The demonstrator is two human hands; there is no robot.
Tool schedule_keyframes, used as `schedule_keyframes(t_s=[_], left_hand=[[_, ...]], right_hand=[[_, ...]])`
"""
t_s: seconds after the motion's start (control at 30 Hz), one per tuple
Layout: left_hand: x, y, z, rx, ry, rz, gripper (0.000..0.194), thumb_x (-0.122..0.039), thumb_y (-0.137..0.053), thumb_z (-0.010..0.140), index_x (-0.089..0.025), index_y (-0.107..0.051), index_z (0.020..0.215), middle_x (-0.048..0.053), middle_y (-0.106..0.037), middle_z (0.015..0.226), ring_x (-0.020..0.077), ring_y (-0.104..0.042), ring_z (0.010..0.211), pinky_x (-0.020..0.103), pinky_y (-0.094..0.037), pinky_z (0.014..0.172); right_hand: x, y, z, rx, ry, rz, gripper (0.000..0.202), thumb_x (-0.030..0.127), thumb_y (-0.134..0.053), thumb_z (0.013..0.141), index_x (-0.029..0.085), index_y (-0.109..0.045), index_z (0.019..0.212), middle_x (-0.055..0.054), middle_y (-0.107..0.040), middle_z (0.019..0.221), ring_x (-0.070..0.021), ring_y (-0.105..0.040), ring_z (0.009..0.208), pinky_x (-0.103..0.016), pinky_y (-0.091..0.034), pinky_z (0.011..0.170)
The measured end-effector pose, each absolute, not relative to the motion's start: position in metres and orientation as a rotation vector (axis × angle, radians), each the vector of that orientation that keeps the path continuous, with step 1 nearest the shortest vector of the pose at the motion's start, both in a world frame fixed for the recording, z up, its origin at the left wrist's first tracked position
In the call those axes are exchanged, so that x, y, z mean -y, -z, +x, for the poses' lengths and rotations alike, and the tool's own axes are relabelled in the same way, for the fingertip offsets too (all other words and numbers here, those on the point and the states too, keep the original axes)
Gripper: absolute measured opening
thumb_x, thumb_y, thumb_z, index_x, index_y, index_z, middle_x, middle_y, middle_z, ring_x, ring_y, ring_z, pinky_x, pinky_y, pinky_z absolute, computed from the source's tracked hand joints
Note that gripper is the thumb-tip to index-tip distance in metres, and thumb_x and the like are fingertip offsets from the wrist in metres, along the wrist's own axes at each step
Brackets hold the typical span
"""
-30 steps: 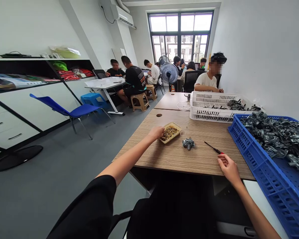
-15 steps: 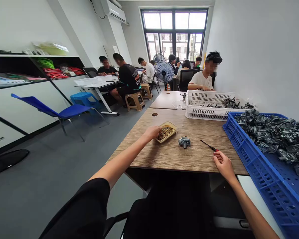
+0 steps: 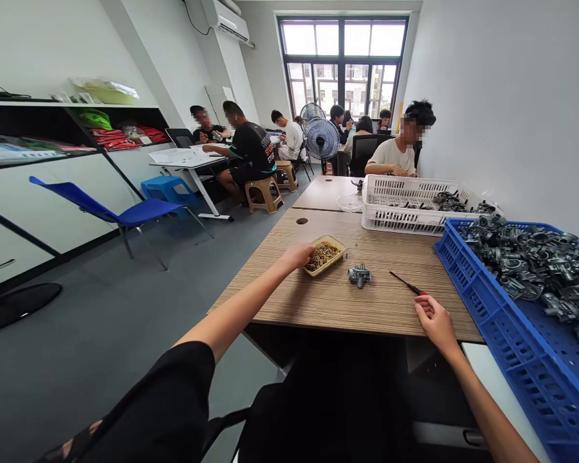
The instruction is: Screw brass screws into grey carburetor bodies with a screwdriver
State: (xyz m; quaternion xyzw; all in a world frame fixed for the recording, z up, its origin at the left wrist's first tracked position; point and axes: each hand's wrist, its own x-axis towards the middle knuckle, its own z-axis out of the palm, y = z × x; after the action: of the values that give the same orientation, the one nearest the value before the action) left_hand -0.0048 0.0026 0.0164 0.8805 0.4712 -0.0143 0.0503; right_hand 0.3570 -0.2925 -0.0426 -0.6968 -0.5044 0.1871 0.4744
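My left hand [image 3: 299, 256] reaches over the near left rim of a small cream tray [image 3: 338, 256] of brass-coloured screws [image 3: 324, 254]. Its fingers are drawn together at the screws, and whatever they pinch is too small to make out. To the right of the tray, a grey metal carburetor [image 3: 359, 275] sits on the wood-grain table [image 3: 289, 302]. Farther right lies a screwdriver [image 3: 406, 281] with a dark shaft pointing away to the left. My right hand [image 3: 435, 321] has its curled fingers around the end of the red handle, mostly covering it.
A blue crate [image 3: 492, 315] heaped with carburetors [image 3: 525, 257] stands at the right edge. Behind it is a white basket [image 3: 400, 218] with more metal parts. A person [image 3: 395, 151] sits beyond the basket. A blue chair [image 3: 139, 212] stands on the floor at left.
My view has turned slightly left, so the scene sits a little farther right. Both hands stay where they were. A person at the far white table has stretched out an arm.
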Motion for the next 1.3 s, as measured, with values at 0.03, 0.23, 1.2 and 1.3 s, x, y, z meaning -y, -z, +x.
schedule_keyframes(t_s=[0.03, 0.23, 1.2, 1.3], left_hand=[[-0.003, -0.016, -0.005, -1.442, 0.026, 2.671, 0.022, -0.010, -0.059, 0.078, -0.025, -0.071, 0.088, 0.006, -0.073, 0.098, 0.0229, -0.068, 0.098, 0.027, -0.049, 0.082], [-0.011, -0.019, -0.011, -1.483, -0.132, 2.597, 0.012, -0.017, -0.060, 0.082, -0.023, -0.069, 0.090, 0.004, -0.074, 0.095, 0.0199, -0.068, 0.090, 0.025, -0.048, 0.075], [-0.008, -0.023, -0.011, -1.416, 0.073, 2.755, 0.022, -0.017, -0.060, 0.082, -0.026, -0.074, 0.096, 0.004, -0.076, 0.095, 0.0200, -0.069, 0.085, 0.025, -0.047, 0.072], [-0.007, -0.023, -0.008, -1.393, 0.121, 2.797, 0.026, -0.016, -0.056, 0.088, -0.026, -0.074, 0.104, 0.007, -0.076, 0.103, 0.0207, -0.070, 0.090, 0.026, -0.049, 0.077]], right_hand=[[0.293, 0.043, 0.357, 1.232, -0.457, -1.705, 0.034, 0.050, -0.060, 0.081, 0.020, -0.067, 0.095, -0.008, -0.072, 0.083, -0.0221, -0.070, 0.073, -0.035, -0.059, 0.071], [0.293, 0.043, 0.357, 1.234, -0.451, -1.710, 0.035, 0.050, -0.059, 0.081, 0.020, -0.067, 0.095, -0.009, -0.072, 0.082, -0.0217, -0.069, 0.072, -0.035, -0.059, 0.070], [0.292, 0.044, 0.358, 1.254, -0.427, -1.722, 0.031, 0.048, -0.059, 0.080, 0.021, -0.067, 0.093, -0.009, -0.073, 0.084, -0.0221, -0.070, 0.072, -0.035, -0.058, 0.070], [0.292, 0.043, 0.357, 1.251, -0.421, -1.728, 0.032, 0.049, -0.058, 0.080, 0.020, -0.067, 0.093, -0.009, -0.073, 0.084, -0.0225, -0.070, 0.072, -0.036, -0.059, 0.071]])
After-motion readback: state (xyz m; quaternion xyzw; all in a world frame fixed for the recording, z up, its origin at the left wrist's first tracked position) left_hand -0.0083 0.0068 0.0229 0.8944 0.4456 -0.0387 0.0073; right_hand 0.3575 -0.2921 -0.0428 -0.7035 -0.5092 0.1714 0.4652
